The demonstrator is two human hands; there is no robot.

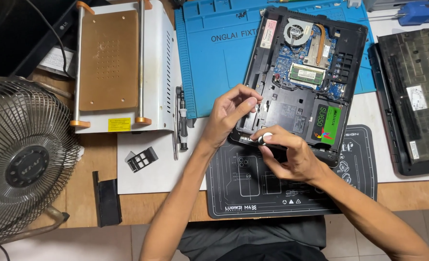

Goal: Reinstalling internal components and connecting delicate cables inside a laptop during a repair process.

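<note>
I see an opened laptop [305, 82], bottom cover off, lying at a slant across a blue work mat [214, 63] and a black repair mat [253, 188]. Fan [297, 32], memory module [307, 74] and a black solid-state drive [326, 124] with a green and red label are exposed.

My left hand [229, 113] rests on the laptop's near left corner, fingers curled narrow, tips pinched together over the black plastic edge; I cannot tell whether anything small sits between them.

My right hand [292, 154] is closed around a screwdriver [265, 138], whose round pale cap shows above the thumb; the tip meets the laptop's near edge, just beside the left hand.

Left of the laptop: two more screwdrivers [180, 118] lying beside a white heating-plate machine [122, 67]. A wire-guard fan [23, 159] stands far left. A second laptop base [412, 96] lies at the right, well apart
</note>
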